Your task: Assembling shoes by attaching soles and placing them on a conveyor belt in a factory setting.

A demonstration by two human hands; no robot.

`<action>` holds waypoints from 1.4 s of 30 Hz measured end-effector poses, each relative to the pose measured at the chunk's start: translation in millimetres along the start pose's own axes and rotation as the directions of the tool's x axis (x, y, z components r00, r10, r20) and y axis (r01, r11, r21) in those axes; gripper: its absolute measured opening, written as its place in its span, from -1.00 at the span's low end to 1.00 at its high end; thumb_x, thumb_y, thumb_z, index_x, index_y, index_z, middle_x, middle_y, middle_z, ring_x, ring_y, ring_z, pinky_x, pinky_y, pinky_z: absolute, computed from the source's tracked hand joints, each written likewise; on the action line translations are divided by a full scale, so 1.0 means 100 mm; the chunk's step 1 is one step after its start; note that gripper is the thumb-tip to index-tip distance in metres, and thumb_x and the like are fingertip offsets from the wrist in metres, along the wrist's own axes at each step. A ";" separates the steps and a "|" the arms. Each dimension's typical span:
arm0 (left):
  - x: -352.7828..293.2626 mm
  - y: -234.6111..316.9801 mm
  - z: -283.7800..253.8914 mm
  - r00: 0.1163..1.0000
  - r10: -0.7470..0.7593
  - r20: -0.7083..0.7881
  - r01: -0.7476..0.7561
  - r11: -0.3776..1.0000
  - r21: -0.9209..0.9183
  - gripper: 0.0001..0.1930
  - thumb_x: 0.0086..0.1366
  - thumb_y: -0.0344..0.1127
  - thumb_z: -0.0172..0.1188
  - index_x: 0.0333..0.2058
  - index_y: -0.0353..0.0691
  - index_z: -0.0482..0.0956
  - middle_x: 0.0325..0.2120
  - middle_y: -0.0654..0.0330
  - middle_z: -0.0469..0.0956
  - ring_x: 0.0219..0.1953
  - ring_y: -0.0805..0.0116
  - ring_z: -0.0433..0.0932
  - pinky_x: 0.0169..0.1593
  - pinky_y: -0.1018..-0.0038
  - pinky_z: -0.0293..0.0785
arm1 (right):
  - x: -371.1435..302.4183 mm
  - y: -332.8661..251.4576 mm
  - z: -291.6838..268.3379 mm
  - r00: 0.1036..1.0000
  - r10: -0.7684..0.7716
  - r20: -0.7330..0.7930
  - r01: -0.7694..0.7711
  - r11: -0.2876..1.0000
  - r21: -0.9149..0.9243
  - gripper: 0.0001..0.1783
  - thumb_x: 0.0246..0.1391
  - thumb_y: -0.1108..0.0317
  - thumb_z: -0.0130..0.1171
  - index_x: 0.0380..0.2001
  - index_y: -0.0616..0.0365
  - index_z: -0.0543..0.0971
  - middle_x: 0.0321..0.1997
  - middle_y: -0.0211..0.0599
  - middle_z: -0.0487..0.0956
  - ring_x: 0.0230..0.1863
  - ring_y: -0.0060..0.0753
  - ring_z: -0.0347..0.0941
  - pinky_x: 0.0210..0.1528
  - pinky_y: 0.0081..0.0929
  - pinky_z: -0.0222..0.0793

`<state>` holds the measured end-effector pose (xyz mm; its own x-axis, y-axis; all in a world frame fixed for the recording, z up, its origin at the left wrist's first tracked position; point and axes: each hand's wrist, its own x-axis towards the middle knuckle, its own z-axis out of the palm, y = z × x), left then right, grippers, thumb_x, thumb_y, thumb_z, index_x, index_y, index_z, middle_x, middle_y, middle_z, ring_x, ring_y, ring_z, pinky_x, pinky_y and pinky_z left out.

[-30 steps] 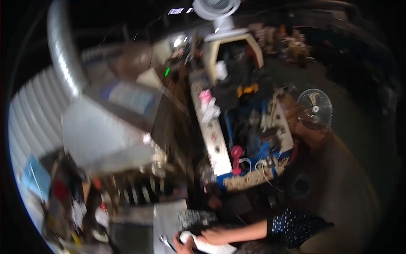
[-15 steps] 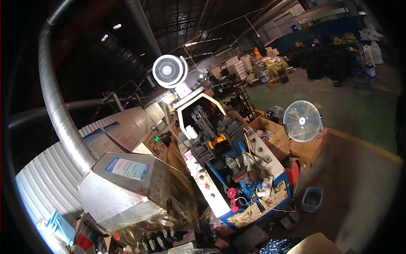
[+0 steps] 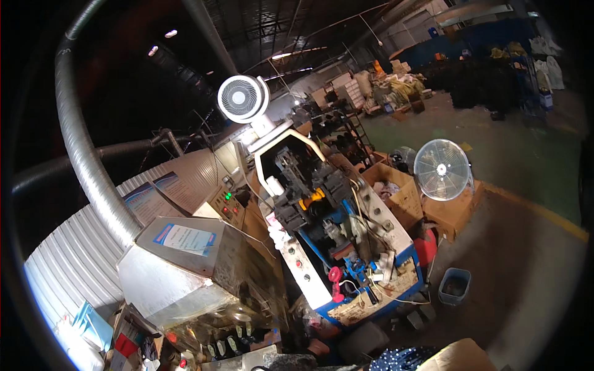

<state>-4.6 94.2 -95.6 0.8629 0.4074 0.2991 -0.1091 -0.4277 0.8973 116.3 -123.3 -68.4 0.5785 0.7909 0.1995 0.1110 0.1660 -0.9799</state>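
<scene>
Neither my left hand nor my right hand shows in the head view. Close to the lower edge lie a dark cloth with white dots (image 3: 401,358) and a tan sheet-like piece (image 3: 459,356). A mottled grey-black piece (image 3: 291,362), cut off by the frame, is beside them; I cannot make out what it is. Ahead stands a machine (image 3: 312,290) with white side panels, a blue frame and dark clamping parts. A small pink fan (image 3: 335,283) sits on its front. At the lower left, several shoe-shaped pieces (image 3: 232,344) stand in a row below a metal hood (image 3: 167,290).
A white fan (image 3: 240,99) tops the machine. Right of it are an open cardboard box (image 3: 399,195), a round floor fan (image 3: 442,169) and a plastic bin (image 3: 455,287). A silver duct (image 3: 93,167) drops to the hood at left. Sacks (image 3: 402,89) are piled far back.
The view has shifted slightly, so the machine appears a little higher and further left. The grey-black piece has come into sight at the lower edge.
</scene>
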 end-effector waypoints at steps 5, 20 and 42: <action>0.11 -0.09 -0.08 1.000 -0.011 0.021 0.011 1.000 0.012 -0.53 0.36 -0.20 -0.03 0.18 -0.31 0.35 0.14 -0.04 0.37 0.17 0.11 0.36 0.27 0.32 0.19 | 0.11 -0.17 0.05 0.997 0.016 -0.076 -0.005 0.990 0.139 -0.44 0.28 0.03 -0.07 0.14 0.26 0.43 0.14 -0.06 0.48 0.16 -0.14 0.37 0.23 -0.28 0.24; 0.08 -0.65 -0.15 0.988 -0.133 -0.079 0.129 0.990 -0.056 -0.52 0.46 -0.11 -0.14 0.21 -0.28 0.36 0.21 -0.04 0.33 0.23 0.10 0.32 0.33 0.33 0.12 | 0.61 -0.41 0.45 0.978 0.175 -0.115 -0.105 0.885 0.453 -0.51 0.28 0.11 0.00 0.13 0.22 0.45 0.17 -0.16 0.47 0.18 -0.30 0.35 0.23 -0.40 0.22; -0.46 0.34 -0.10 0.980 -0.194 0.052 0.177 0.716 -0.675 -0.53 0.49 -0.14 -0.11 0.23 -0.30 0.30 0.22 0.05 0.31 0.27 0.24 0.26 0.32 0.38 0.14 | 0.71 0.10 1.03 0.953 0.297 0.053 -0.282 0.939 -0.195 -0.69 0.32 0.25 0.02 0.00 0.16 0.56 -0.12 -0.32 0.60 -0.12 -0.51 0.45 -0.07 -0.51 0.40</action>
<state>-53.3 69.1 -75.1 0.8920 0.4403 0.1025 -0.2584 0.3105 0.9148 75.8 -4.8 -63.1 0.5415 0.8346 -0.1007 0.0990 -0.1822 -0.9783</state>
